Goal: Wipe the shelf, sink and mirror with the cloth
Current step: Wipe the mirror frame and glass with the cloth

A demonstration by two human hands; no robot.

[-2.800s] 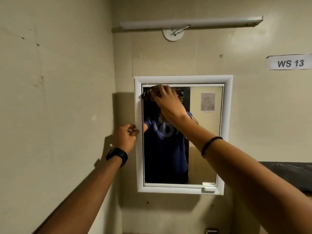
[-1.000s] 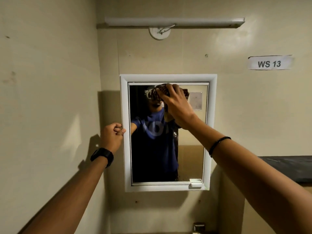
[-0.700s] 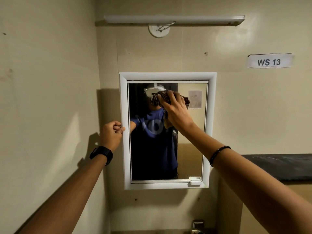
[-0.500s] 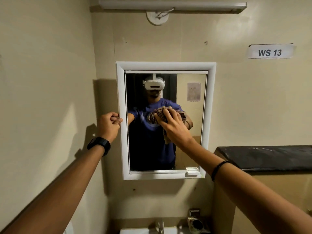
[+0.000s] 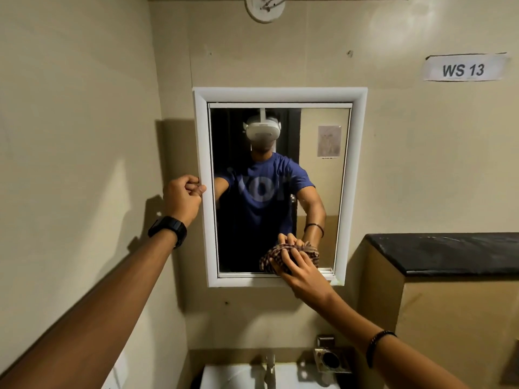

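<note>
**Mirror wipe in hand: cloth at the bottom edge of the glass**

The mirror (image 5: 320,175) hangs upright on the wall straight ahead, its long axis vertical.

The right hand (image 5: 302,272) holds the bunched checked cloth (image 5: 269,256), with the fingers bent over it and pressing it to the glass at the lower edge, right of centre. The left hand (image 5: 182,196) is closed, pinching the left side of the white frame at about mid-height.

From the cloth, the rest of the glass lies upward and to the left. In my judgement the right hand is placed to cover it, while the left only steadies the frame.

The black shelf (image 5: 449,252) lies to the right, level with the mirror's lower part, and runs out of view. The sink (image 5: 224,377) sits directly below and only its back rim shows.

The hand hides how much of the cloth meets the glass. Smears cannot be made out.
</note>
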